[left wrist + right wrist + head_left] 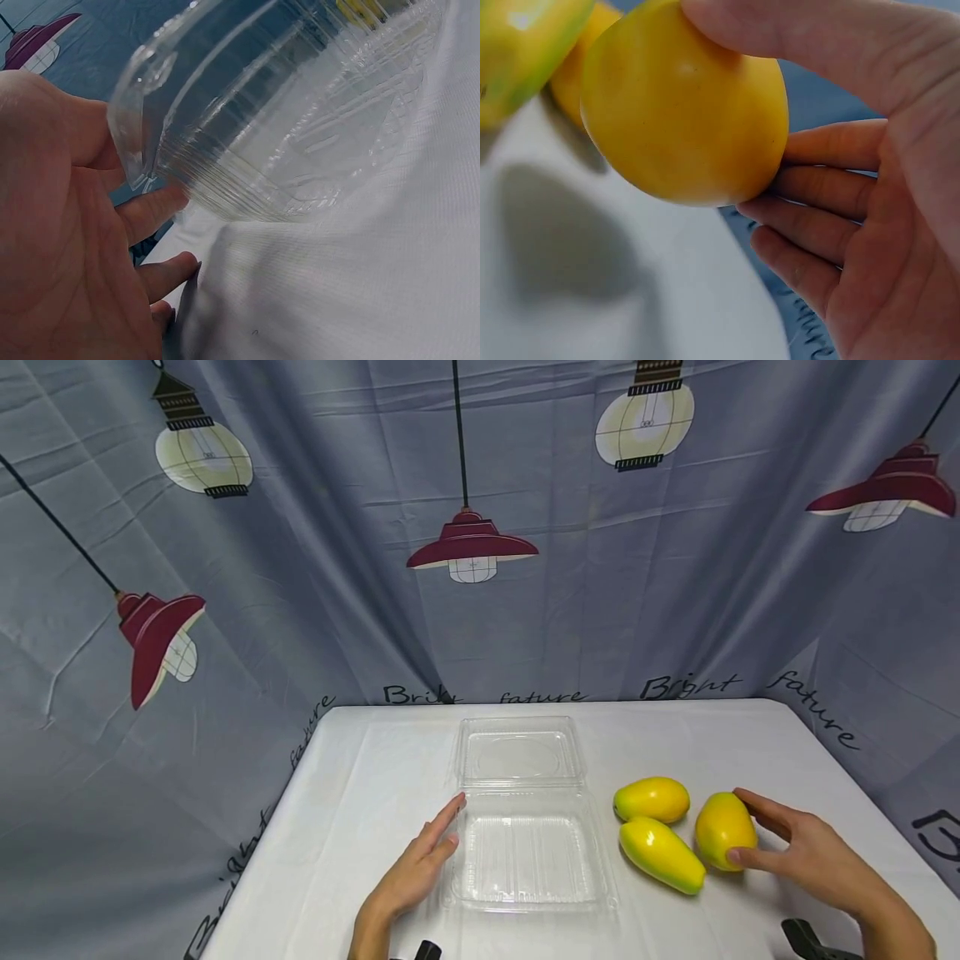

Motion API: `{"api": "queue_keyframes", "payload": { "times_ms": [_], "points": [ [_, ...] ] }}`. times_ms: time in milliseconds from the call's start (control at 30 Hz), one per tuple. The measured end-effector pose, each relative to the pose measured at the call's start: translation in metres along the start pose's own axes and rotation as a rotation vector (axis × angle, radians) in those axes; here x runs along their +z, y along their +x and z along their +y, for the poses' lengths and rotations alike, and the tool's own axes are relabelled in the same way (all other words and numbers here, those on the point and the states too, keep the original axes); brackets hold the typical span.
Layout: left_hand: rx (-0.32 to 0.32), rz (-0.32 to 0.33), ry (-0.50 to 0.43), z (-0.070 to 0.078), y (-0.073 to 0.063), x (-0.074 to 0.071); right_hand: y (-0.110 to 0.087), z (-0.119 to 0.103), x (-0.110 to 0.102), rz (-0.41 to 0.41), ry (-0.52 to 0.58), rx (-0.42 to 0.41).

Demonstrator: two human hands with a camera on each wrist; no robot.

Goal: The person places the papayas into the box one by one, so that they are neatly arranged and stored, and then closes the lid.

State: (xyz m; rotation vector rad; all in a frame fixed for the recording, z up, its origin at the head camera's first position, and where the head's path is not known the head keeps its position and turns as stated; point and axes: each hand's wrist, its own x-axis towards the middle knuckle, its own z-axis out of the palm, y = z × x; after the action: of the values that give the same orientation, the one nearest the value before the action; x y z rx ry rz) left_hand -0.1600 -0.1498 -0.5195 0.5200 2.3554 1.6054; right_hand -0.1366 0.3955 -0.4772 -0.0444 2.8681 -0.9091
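Three smooth yellow fruits gather about the right hand [813, 852], whose thumb and fingers clasp the roundest of them, the held fruit [722, 831], from the side away from the other two. The relation that matters runs leftward from this grip: the clear container's base [532, 860] lies to its left, with the other two fruits in between. The held fruit's long axis runs roughly away from the person, across the line to the base. The left hand [416, 868] is much the nearer to the container; its fingers lie loosely extended against the side farthest from the right-hand grip, though whether they press there or merely rest is hard to tell.

Just left of the grip, the green-tinged fruit [660, 856] is elongated and slants, its near end pointing toward the person and the gripping hand. Beyond it, farther from the person, the plump fruit [652, 797] lies on its side, its long axis nearly crosswise. All have glossy, waxy-looking skins.

The container is thin transparent plastic, with fine ribs along its walls and rounded corners. Its lid [517, 756] is folded open on the side away from the person. Beneath everything spreads a matte white cloth [375, 777], softly creased.
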Motion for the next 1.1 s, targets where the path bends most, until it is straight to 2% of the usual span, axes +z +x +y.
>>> {"api": "queue_keyframes", "payload": {
  "times_ms": [167, 300, 567, 800, 1100],
  "points": [
    [0.001, 0.000, 0.003, -0.001, 0.000, -0.001, -0.012, -0.022, -0.010, 0.063, -0.021, -0.021],
    [0.001, 0.000, 0.011, -0.002, 0.001, -0.001, -0.021, -0.047, -0.014, 0.081, -0.002, -0.040],
    [0.018, -0.006, 0.003, 0.000, -0.001, -0.001, -0.029, -0.094, -0.004, 0.136, 0.062, -0.198],
    [0.012, -0.008, -0.002, 0.002, 0.000, 0.002, -0.019, -0.129, 0.010, 0.173, 0.080, -0.335],
    [0.020, 0.005, 0.008, 0.001, 0.003, 0.004, 0.009, -0.174, 0.044, 0.117, 0.142, -0.482]
  ]
}}
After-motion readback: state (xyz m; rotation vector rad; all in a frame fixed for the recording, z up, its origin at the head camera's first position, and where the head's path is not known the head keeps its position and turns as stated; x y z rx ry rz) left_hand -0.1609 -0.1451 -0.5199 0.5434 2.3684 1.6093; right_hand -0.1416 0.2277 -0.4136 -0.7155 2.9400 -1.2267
